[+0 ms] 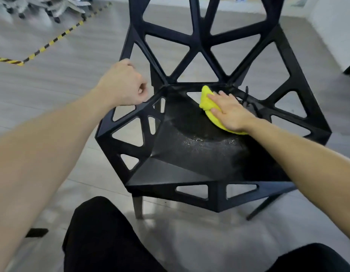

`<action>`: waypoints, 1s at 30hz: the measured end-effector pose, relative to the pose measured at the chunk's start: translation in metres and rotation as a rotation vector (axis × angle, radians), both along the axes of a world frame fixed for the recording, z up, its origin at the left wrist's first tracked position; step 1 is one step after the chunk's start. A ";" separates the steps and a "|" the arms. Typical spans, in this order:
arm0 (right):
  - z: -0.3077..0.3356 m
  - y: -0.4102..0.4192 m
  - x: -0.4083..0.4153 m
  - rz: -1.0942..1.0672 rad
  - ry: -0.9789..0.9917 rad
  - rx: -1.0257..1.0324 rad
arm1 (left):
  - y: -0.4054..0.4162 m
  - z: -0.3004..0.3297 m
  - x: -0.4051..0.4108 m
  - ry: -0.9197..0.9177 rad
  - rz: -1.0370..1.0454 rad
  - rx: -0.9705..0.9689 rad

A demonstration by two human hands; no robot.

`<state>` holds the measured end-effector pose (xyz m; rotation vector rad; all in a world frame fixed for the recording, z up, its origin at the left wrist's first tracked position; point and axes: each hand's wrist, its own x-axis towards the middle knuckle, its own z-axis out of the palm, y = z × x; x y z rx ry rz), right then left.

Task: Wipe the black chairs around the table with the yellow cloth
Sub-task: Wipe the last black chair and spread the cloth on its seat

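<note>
chair: black chair, hard matte plastic, all angular facets with triangle cutouts in the sides and back; seat panel looks speckled and smeary
cloth: yellow cloth, soft and fuzzy, bunched up at the back of the seat
right hand: right hand laid flat on the cloth, fingers straight, pressing it down
left hand: left hand grip curled round the chair's left edge
floor: grey wood-look floor, yellow-black striped tape running across

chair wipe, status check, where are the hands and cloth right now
Left hand grips the black chair's left side frame. Right hand presses flat on the yellow cloth at the seat's back. Nothing in the way.
</note>
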<state>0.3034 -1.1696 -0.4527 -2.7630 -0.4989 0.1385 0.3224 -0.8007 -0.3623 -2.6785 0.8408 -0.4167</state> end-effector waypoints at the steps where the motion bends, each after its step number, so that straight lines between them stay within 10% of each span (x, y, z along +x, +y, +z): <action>1: 0.000 -0.009 0.001 -0.063 -0.008 -0.035 | 0.001 -0.002 0.000 -0.013 -0.004 -0.050; 16: 0.014 -0.040 -0.152 -0.003 -0.005 0.006 | 0.021 -0.049 -0.081 -0.136 -0.030 -0.116; 25: 0.010 0.091 -0.111 0.567 0.037 0.049 | 0.022 -0.053 -0.082 -0.194 -0.038 -0.059; 30: 0.005 0.044 0.009 0.038 -0.042 -0.115 | 0.022 -0.052 -0.080 -0.171 -0.025 -0.099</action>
